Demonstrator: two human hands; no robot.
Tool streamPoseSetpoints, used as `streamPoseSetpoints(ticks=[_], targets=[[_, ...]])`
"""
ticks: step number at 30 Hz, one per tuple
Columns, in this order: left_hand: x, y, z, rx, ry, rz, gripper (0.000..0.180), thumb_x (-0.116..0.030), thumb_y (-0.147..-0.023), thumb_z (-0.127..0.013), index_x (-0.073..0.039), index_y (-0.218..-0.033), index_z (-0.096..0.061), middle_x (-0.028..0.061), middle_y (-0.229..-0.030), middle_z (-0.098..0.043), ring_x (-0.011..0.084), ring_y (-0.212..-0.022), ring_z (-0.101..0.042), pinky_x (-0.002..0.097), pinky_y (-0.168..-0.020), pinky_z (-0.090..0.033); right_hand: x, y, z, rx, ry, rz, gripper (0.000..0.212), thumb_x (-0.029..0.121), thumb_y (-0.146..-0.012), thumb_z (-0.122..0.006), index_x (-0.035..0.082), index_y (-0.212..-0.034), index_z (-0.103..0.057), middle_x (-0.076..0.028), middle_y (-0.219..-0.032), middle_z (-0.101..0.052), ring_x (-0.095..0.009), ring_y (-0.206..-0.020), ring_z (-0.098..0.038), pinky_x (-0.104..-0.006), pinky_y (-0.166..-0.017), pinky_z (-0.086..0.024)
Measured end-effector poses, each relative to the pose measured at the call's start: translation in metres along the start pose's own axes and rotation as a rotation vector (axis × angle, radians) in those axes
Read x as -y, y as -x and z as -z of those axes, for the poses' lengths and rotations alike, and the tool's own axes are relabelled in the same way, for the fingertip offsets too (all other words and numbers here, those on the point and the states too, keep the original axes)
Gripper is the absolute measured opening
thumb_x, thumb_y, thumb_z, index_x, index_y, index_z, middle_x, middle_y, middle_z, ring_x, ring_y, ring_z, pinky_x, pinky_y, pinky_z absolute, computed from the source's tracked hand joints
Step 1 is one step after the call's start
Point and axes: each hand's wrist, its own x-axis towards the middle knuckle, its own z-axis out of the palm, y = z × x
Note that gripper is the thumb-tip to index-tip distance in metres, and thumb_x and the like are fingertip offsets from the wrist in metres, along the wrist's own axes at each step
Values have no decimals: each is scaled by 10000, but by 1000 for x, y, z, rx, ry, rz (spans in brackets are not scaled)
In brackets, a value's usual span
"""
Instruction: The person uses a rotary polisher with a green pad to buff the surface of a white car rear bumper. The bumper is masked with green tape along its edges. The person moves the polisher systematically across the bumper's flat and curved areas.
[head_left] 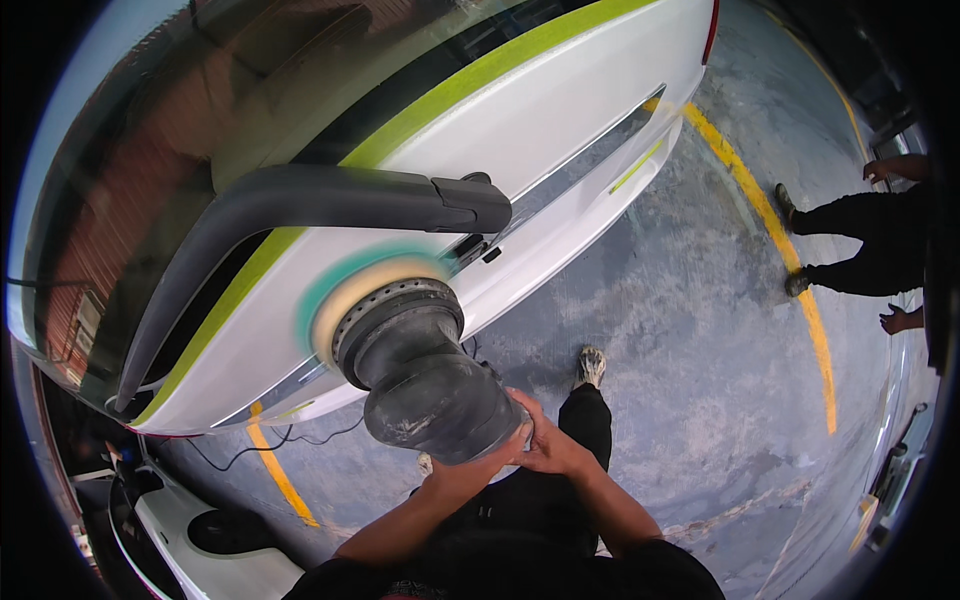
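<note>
Against the white vehicle panel [480, 145], just below the dark curved arm [330, 195] in view, sits the pad [345, 290] of your black polisher [425, 400]. The fingers of your left hand [492, 458] and right hand [548, 440] grip its rear end, partly hidden. The pad's blurred rim suggests buffing is underway; the next move likely calls for a level pad, clear of that arm.

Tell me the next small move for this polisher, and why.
I'd probably ease the polisher along the white panel toward picture left: the left hand and right hand grip its rear, and its blurred foam pad appears close to the dark fitting near the curved arm's end.
</note>
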Motion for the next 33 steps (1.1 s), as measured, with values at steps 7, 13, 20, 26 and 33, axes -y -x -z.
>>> streamPoseSetpoints(ticks=[7,13,20,26,33], targets=[[-4,-29,-52,-161,444,141,527,-37,-823,-851,-17,-1286,-598,67,-1190,-673,152,-1078,-672,309,-905,-549,-34,26,51,-49,-173,-194,1148,225,-818,-892,117,-1648,-106,-195,-1638,-294,-333,-1533,-288,-452,-1232,-261],[-5,-37,-69,-223,600,154,465,-2,-838,-835,-19,-1248,-617,72,-1164,-692,156,-1025,-695,303,-852,-575,-24,23,85,-72,26,-181,1104,290,-780,-919,92,-1613,-223,-231,-1604,-364,-386,-1479,-397,-454,-1188,-351],[-4,1,8,-22,186,178,544,11,-826,-829,-21,-1299,-563,89,-1302,-610,150,-1155,-632,320,-939,-549,9,-3,22,-14,109,-186,1099,282,-736,-941,82,-1593,-283,-260,-1536,-450,-448,-1440,-433,-465,-1171,-386],[16,61,45,-286,729,409,670,-165,-899,-792,-22,-1448,-435,68,-1341,-551,196,-1237,-574,349,-1071,-464,28,-32,-31,110,464,-19,1029,226,-742,-933,84,-1570,-338,-261,-1414,-550,-450,-1281,-558,-497,-1086,-465],[53,88,30,0,485,473,634,-107,-816,-852,-59,-1354,-521,81,-1304,-561,141,-1199,-548,331,-981,-506,-38,-5,-70,-70,148,22,1089,160,-735,-928,55,-1592,-263,-274,-1470,-491,-408,-1362,-508,-464,-1126,-416]])
